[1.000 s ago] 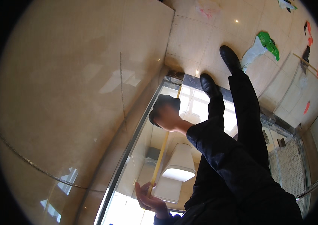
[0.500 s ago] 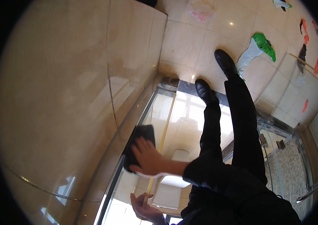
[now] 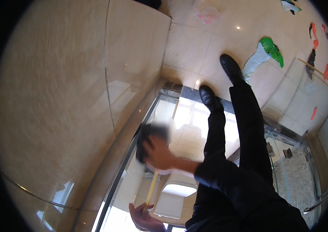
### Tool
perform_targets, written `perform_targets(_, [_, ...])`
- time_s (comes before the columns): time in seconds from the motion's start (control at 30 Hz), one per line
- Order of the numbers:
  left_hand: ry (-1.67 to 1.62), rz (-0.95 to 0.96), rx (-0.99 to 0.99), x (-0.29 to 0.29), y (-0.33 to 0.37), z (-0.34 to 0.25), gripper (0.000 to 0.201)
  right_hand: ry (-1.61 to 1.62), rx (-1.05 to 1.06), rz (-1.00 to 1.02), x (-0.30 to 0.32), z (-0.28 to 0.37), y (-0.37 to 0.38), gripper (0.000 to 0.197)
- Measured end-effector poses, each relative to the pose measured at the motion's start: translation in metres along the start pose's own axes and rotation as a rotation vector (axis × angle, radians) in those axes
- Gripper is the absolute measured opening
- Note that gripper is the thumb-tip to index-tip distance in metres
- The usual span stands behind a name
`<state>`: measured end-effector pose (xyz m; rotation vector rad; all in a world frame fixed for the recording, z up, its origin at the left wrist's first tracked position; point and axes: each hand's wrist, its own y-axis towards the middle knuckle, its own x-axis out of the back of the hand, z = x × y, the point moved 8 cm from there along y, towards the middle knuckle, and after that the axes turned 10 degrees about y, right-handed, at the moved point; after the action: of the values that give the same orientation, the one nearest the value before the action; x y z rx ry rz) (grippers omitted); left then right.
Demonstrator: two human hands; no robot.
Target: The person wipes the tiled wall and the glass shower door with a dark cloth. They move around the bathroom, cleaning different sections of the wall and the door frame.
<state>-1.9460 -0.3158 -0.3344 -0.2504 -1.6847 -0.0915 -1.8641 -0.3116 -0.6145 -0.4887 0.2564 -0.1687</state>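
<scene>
My right hand [image 3: 160, 152] reaches across from the right in a dark sleeve, back up and fingers spread over a black, flat, roundish-cornered pad [image 3: 143, 142]. Hand and pad are smeared by motion, so the pad's exact kind does not show. They are beside the glass panel's dark edge [image 3: 111, 201]. Lower down, my left hand [image 3: 145, 217] has its fingers curled round a narrow yellow strip [image 3: 152, 189] that looks like the edge of a glass panel. My right hand hides part of that strip.
A glossy beige tiled wall [image 3: 55, 96] rises on the left. My black shoes [image 3: 231, 69] stand by a dark stone sill. Beyond lie a green-and-white plastic bag [image 3: 270, 52] and several red and black scraps [image 3: 327, 70]. A white toilet [image 3: 169, 205] shows below; glass [image 3: 284, 174] is at right.
My right hand and the black pad have moved up and to the right, off the panel's dark edge. My left hand stays at the yellow strip, shifted slightly left in the picture.
</scene>
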Motion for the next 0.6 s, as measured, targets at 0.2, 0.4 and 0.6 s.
perform_targets(0.2, [0.028,0.185,-0.165,-0.003,-0.001,0.027,0.06,0.071,0.24,-0.044,-0.016,0.056,-0.051,0.079])
perform_targets(0.4, [0.184,0.221,-0.093,0.007,-0.004,0.033,0.061,0.025,-0.109,-0.183,0.016,-0.076,0.055,0.08])
perform_targets(0.6, [0.168,0.28,-0.095,0.006,-0.002,0.032,0.061,-0.222,-0.221,-0.224,0.014,-0.176,0.094,0.065])
